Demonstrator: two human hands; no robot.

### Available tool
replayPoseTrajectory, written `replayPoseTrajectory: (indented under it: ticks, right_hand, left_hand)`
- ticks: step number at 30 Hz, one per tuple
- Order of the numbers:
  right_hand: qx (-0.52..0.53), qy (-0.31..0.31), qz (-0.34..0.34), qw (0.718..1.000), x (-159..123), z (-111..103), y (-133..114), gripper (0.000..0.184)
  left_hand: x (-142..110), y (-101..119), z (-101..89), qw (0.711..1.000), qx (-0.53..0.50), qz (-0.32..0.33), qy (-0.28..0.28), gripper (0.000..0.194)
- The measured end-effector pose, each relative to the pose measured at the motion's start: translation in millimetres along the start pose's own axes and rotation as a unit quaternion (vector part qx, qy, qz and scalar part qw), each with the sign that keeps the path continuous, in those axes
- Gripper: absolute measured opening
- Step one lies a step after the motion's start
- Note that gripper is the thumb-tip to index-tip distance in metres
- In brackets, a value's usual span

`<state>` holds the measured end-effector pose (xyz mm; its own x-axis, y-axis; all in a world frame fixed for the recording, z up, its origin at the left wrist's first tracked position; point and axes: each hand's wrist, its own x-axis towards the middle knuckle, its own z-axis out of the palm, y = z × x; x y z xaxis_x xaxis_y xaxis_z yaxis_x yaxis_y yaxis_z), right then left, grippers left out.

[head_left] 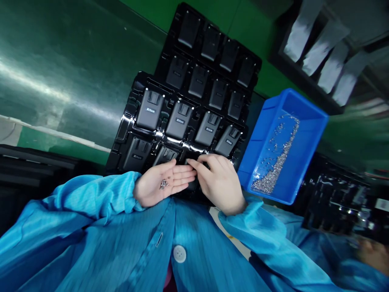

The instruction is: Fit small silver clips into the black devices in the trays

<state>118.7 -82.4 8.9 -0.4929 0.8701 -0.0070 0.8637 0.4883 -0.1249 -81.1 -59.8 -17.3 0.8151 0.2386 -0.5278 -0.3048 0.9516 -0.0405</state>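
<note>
While our left hand (151,190) lies released, palm up under loose screws (164,184), our right hand (221,184) curls its fingers by the left fingertips; whether they grasp anything, we cannot tell. In the near tray (122,129), mid-frame, bright dots suggest the upper-row cases (179,121) are done; our hands hide much of the lower row, its progress unclear. We see the far tray (257,64) at top and a blue bin (261,129) at right.

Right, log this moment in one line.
left hand: palm up, small metal pieces on it | right hand: fingertips by left fingertips, grip contents unclear | black tray: Riton-marked units | blue bin: loose metal pieces
</note>
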Motion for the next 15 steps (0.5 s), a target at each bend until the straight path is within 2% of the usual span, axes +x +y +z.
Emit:
replayPoseTrajectory:
  ticks: [3,6,9,15]
  right_hand:
    - [0.095,0.066,0.04,0.992,3.0,-9.3,-11.6,0.028]
    - [0.162,0.121,0.034,0.979,12.4,-18.1,-30.3,0.015]
    - [0.155,0.089,0.013,0.984,25.0,-22.5,-48.5,0.005]
    - [0.03,0.029,0.015,0.999,39.5,-22.6,-66.7,0.018]
  left_hand:
    - [-4.8,5.4,0.5,0.999,-0.032,0.017,-0.029,0.06]
    - [-10.7,11.4,3.8,0.995,-0.073,0.048,-0.037,0.065]
    - [-14.6,14.3,7.2,0.994,-0.093,0.055,-0.036,0.07]
    - [-15.2,11.3,8.8,0.992,-0.1,0.075,-0.027,0.072]
